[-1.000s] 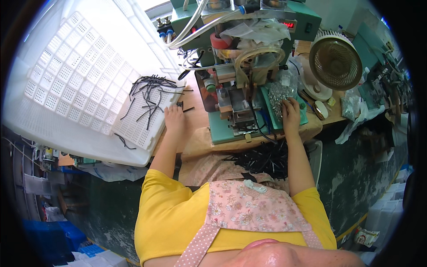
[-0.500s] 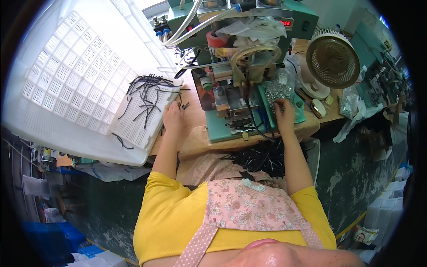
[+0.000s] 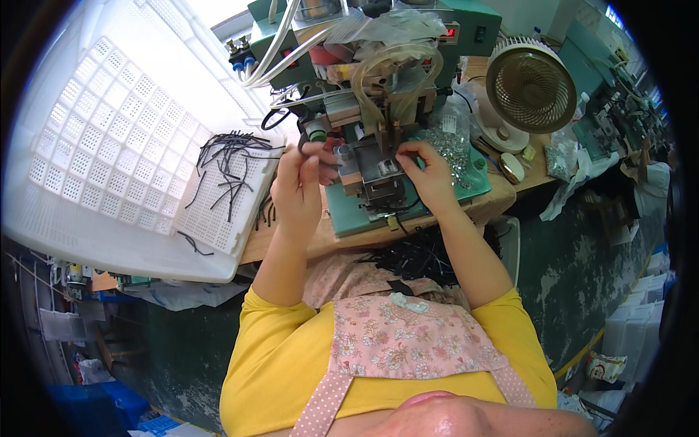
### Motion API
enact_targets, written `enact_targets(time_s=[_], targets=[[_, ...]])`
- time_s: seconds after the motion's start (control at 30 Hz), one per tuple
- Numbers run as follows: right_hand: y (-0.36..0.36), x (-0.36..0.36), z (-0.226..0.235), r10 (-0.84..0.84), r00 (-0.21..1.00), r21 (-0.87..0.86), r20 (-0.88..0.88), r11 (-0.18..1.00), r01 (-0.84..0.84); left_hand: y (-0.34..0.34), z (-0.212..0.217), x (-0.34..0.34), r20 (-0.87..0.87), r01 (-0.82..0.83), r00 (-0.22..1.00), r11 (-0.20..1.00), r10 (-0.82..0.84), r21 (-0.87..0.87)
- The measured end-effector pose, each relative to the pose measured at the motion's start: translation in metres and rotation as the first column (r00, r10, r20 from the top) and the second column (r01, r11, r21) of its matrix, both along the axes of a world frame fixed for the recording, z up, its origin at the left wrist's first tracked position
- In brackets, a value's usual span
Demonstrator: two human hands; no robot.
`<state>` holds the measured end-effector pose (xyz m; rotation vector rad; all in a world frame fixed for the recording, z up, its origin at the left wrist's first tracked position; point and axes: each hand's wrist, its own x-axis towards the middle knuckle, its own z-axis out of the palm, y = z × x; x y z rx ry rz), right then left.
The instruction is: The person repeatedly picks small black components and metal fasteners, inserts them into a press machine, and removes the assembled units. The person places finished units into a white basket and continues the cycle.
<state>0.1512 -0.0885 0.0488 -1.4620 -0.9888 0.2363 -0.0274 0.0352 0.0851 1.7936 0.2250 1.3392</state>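
- Head view: both my hands have come up off the bench to the green press [image 3: 378,109]
- My left hand [image 3: 302,182] pinches a short black cord piece [image 3: 303,143], lifted from the pile on the white crate [image 3: 124,153]
- My right hand [image 3: 429,171] now closes fingertips at the metal fixture [image 3: 375,171], away from the bag of small metal parts [image 3: 451,142]; what it holds I cannot tell
- I judge loading is underway

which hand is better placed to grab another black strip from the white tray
Left. The left hand is right beside the black strips on the white tray; the right hand sits across the press.
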Motion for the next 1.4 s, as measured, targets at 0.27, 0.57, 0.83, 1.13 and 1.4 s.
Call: enact_targets(time_s=[0.27, 0.57, 0.83, 1.13, 1.4], targets=[[0.008, -0.003, -0.006, -0.006, 1.0, -0.034, -0.017, 0.999, 0.006, 0.001, 0.018, 0.012, -0.084, 0.031, 0.996, 0.989, -0.044, -0.148], [-0.003, 0.007, 0.01, -0.077, 0.923, -0.084, 0.376, 0.99, 0.116, -0.042, -0.035, 0.042, -0.059, 0.036, 0.998, 0.776, 0.002, 0.63], [-0.067, 0.095, -0.051, -0.386, 0.834, -0.126, 0.393, 0.876, 0.465, -0.039, -0.056, 0.054, -0.014, -0.022, 0.999, 0.705, 0.044, 0.709], [-0.079, 0.098, -0.121, -0.243, 0.636, -0.285, 0.732, 0.738, 0.611, -0.04, -0.058, 0.054, 0.001, -0.047, 0.998, 0.707, 0.065, 0.706], [-0.042, 0.098, -0.113, -0.305, 0.616, -0.114, 0.726, 0.831, 0.545, -0.014, -0.085, 0.014, -0.11, -0.119, 0.956, 0.706, 0.27, 0.698]])
